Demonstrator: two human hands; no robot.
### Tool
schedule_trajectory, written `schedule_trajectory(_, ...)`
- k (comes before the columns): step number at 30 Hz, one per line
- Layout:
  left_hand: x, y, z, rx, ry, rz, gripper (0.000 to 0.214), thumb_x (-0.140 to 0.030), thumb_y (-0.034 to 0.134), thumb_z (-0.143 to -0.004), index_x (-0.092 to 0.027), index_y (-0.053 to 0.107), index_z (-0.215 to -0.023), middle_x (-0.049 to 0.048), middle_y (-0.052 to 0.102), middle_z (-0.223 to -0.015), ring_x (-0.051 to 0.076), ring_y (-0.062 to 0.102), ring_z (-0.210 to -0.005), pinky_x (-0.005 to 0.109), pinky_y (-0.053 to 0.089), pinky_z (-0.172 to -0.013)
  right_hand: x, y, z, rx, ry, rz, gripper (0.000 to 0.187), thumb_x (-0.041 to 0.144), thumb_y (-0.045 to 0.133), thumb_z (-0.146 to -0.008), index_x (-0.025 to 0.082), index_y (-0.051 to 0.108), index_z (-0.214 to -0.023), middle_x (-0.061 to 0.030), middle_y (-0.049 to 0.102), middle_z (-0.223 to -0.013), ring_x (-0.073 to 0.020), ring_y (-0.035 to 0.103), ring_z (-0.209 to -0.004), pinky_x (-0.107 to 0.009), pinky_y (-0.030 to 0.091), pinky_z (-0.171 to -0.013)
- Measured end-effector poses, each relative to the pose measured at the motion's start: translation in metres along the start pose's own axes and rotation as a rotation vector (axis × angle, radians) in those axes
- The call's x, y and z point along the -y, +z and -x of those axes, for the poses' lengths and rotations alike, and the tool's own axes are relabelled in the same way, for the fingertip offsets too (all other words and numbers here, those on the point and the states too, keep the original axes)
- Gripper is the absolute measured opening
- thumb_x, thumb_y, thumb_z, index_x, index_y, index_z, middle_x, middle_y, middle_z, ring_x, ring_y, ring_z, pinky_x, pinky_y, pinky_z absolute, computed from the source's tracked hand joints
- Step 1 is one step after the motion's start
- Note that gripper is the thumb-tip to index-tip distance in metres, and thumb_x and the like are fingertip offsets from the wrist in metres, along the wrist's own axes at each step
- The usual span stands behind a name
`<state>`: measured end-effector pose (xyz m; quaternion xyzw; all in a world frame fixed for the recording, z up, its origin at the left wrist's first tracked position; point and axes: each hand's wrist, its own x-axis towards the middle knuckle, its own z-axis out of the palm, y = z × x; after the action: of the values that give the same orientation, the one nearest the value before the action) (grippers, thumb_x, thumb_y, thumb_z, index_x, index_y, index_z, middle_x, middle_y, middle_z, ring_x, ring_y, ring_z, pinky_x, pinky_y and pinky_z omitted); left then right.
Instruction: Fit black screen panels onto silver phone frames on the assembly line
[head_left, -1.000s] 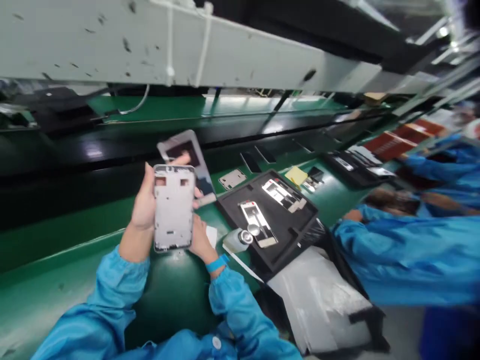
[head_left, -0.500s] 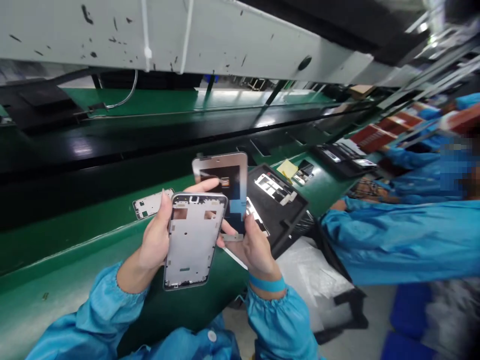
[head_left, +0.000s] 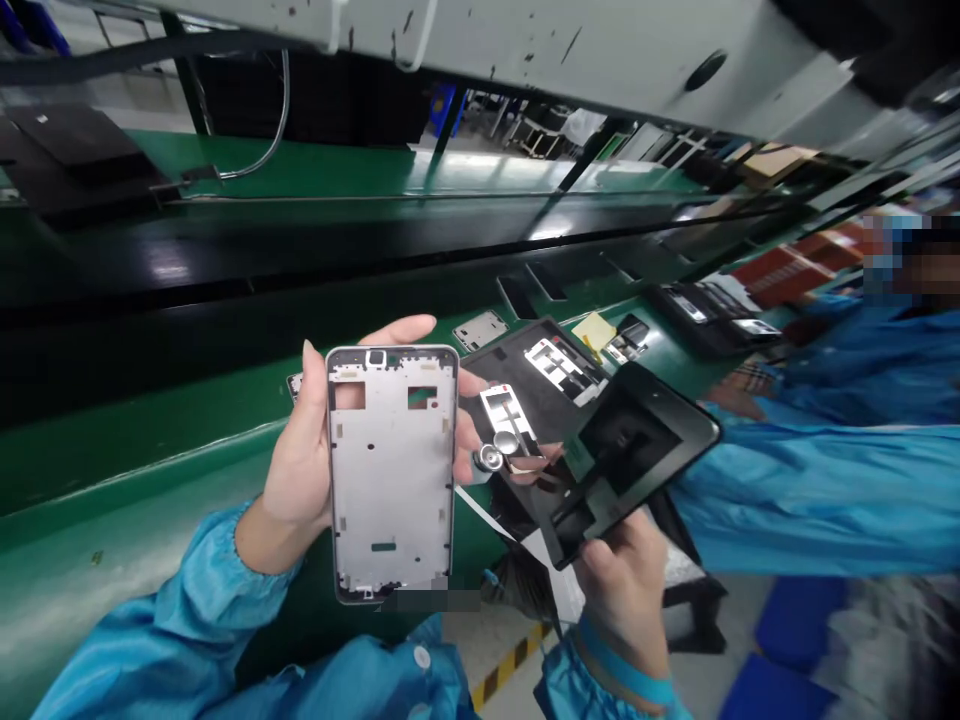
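Observation:
My left hand (head_left: 296, 455) is wrapped round a silver phone frame (head_left: 390, 480), held upright with its bare inner side and cut-outs towards me. The fingers reach behind it and show past its right edge. Beside those fingertips are two small round shiny pieces (head_left: 490, 458); whether they are held I cannot tell. To the right, my right hand (head_left: 626, 570) grips the lower end of a dark phone screen panel (head_left: 634, 450), tilted and apart from the frame. Beyond both hands lies a black tray (head_left: 480, 372) with white-and-black phone parts (head_left: 562, 368) in it.
Another metal frame (head_left: 481, 330) lies on the green bench behind the tray. Dark panels (head_left: 517, 298) rest farther back, near a yellow paper pad (head_left: 594, 330). A co-worker's blue sleeve (head_left: 825, 490) is close on the right. A grey beam (head_left: 525, 40) crosses overhead.
My right hand has moved right and towards me with the screen panel, turning it away from behind the frame. My left hand still holds the frame, now more upright. The view has shifted slightly.

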<state>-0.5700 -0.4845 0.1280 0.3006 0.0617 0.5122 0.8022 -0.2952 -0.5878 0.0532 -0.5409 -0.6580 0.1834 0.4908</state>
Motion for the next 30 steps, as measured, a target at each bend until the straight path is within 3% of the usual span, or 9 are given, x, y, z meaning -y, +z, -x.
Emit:
schedule_trajectory(2, 0.001, -0.003, -0.007, -0.078, 0.068, -0.053, 0.065, -0.074, 0.041, -0.108, -0.026, 0.064, -0.147, 0.0109, 0.080, -0.119, 0.027, 0.080, -0.089, 0.044, 0.069, -0.076, 0.023, 0.000, -0.012, 0.033, -0.099, 0.048, 0.062, 0.064, 0.065, -0.102, 0.027, 0.067, -0.152, -0.0189, 0.075, -0.132, -0.0405, 0.076, -0.117, -0.060, 0.066, -0.096)
schedule_trajectory(5, -0.002, -0.009, -0.019, -0.217, 0.130, -0.105, 0.068, -0.075, 0.041, -0.109, -0.028, 0.056, -0.155, 0.0093, 0.080, -0.120, 0.031, 0.080, -0.108, 0.046, 0.069, -0.086, 0.052, 0.006, -0.032, 0.181, -0.193, 0.087, 0.061, 0.054, 0.075, -0.100, 0.034, 0.064, -0.157, -0.0161, 0.068, -0.140, -0.0380, 0.073, -0.122, -0.058, 0.066, -0.100)
schedule_trajectory(8, -0.006, -0.014, -0.025, -0.277, 0.138, -0.110, 0.073, -0.078, 0.040, -0.107, -0.030, 0.052, -0.160, 0.0093, 0.080, -0.121, 0.034, 0.078, -0.119, 0.048, 0.069, -0.089, 0.062, 0.013, -0.042, 0.308, -0.226, 0.120, 0.063, 0.052, 0.072, -0.103, 0.038, 0.057, -0.162, -0.0145, 0.066, -0.139, -0.0344, 0.071, -0.124, -0.052, 0.066, -0.100)
schedule_trajectory(19, -0.009, -0.015, -0.020, -0.237, 0.208, -0.128, 0.062, -0.071, 0.041, -0.111, -0.026, 0.060, -0.149, 0.0086, 0.080, -0.119, 0.032, 0.078, -0.119, 0.047, 0.069, -0.092, 0.068, 0.014, -0.038, 0.414, -0.261, 0.259, 0.070, 0.049, 0.075, -0.101, 0.040, 0.051, -0.166, -0.0143, 0.065, -0.140, -0.0324, 0.073, -0.122, -0.048, 0.068, -0.098)
schedule_trajectory(26, -0.009, -0.019, -0.012, -0.091, 0.241, -0.146, 0.051, -0.066, 0.069, -0.101, -0.026, 0.065, -0.132, 0.0091, 0.078, -0.127, 0.028, 0.080, -0.109, 0.052, 0.067, -0.100, 0.067, 0.033, -0.042, 0.399, -0.328, 0.210, 0.068, 0.051, 0.070, -0.105, 0.037, 0.049, -0.168, -0.0149, 0.066, -0.138, -0.0307, 0.074, -0.119, -0.045, 0.068, -0.097)
schedule_trajectory(30, -0.012, -0.019, -0.008, -0.054, 0.258, -0.171, 0.055, -0.067, 0.073, -0.097, -0.026, 0.065, -0.133, 0.0110, 0.077, -0.131, 0.030, 0.079, -0.113, 0.053, 0.065, -0.103, 0.065, 0.032, -0.041, 0.370, -0.355, 0.184, 0.066, 0.050, 0.069, -0.105, 0.038, 0.050, -0.167, -0.0146, 0.067, -0.137, -0.0302, 0.075, -0.117, -0.043, 0.069, -0.095)
